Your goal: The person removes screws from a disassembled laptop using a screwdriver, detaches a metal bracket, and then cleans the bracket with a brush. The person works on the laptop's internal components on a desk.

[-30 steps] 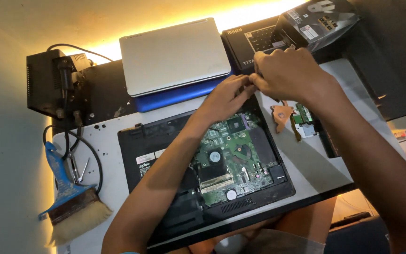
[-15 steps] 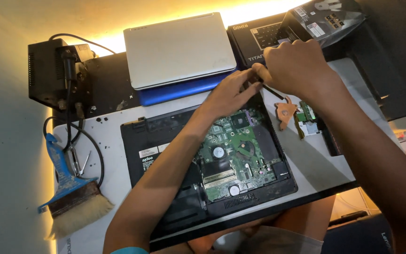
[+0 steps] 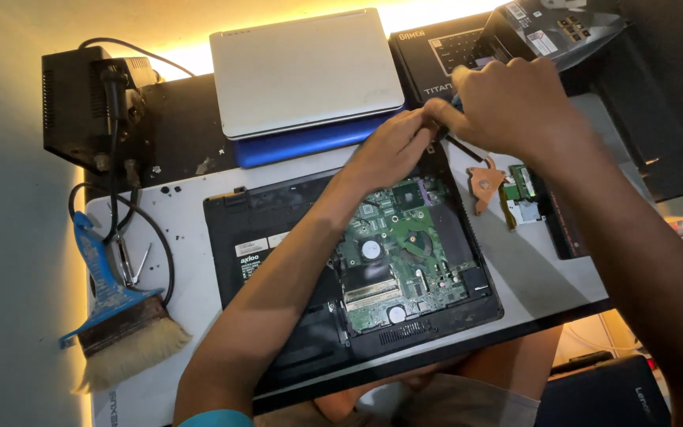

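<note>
**Opened laptop base: handling notes**

Dim workbench w/ warm yellow strip light along the back wall; white bench top (image 3: 175,221), cluttered.

1. Black plastic laptop base, cover off (image 3: 278,229): lies flat at bench centre, near edge at the front of the bench. Largest item. Judged rigid but flexes if lifted by one corner; support under both long sides.
2. Closed silver laptop (image 3: 306,71): stacked on a blue laptop (image 3: 302,144), just behind the base. Not touched.
3. Black power supply box (image 3: 81,107): back left, cable trailing fwd.
4. Blue-handled flat brush w/ pale bristles (image 3: 116,316): left of base, apart from it.
5. Green mainboard (image 3: 393,253): seated in right half of base, chips and connectors exposed. Judged fragile, static-sensitive; hold by edges only, no pressure on components.
6. Small orange-brown flex bracket (image 3: 485,186) and small green circuit card (image 3: 525,182): loose on bench just right of base. Light, thin, easily bent.
7. Left hand (image 3: 393,146): at back-right corner of base, fingers pinched together on sth small; what, cannot tell.
8. Right hand (image 3: 515,103): closed round a thin dark screwdriver (image 3: 462,147), tip angled down toward the same corner. Hands touching. Tool judged stiff, slim; grip high on shaft/handle for control.
</note>
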